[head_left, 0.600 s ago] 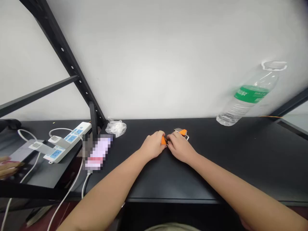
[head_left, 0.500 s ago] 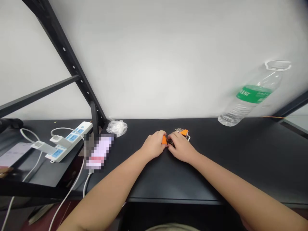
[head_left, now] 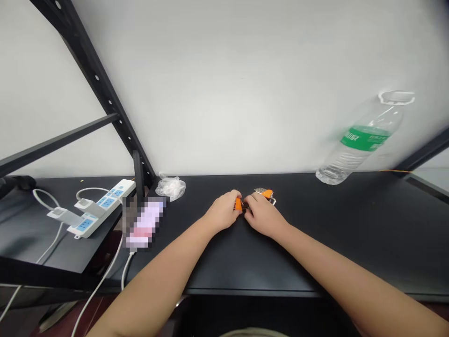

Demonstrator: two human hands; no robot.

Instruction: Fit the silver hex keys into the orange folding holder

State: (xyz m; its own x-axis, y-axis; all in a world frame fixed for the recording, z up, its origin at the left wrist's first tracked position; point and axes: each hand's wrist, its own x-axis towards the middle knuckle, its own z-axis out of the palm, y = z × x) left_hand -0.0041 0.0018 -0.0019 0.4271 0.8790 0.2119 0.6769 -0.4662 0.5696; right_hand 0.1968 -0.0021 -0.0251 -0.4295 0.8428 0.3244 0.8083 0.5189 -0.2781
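Note:
My left hand [head_left: 224, 210] is closed on a small orange piece [head_left: 239, 204] at the middle of the black table [head_left: 252, 267]. Its fingers hide most of that piece, so its kind is unclear. Close beside it on the right, my right hand [head_left: 264, 214] has its fingers curled together around something small and dark, largely hidden between the two hands. Just behind the right fingers shows an orange-and-silver item [head_left: 267, 193] with a ribbed, grid-like part and a pale looped edge. Whether the right hand touches it, I cannot tell.
A clear plastic bottle [head_left: 365, 138] with a green label leans at the back right. Crumpled clear plastic [head_left: 171, 187] lies back left. A blurred phone [head_left: 144, 224] on a white cable, a power strip [head_left: 103, 208] with plugs, and a black metal frame [head_left: 94, 75] stand left.
Both hands stay nearly in place, with slight finger movement around the small pieces. Less of the dark part shows between them. The view has shifted slightly.

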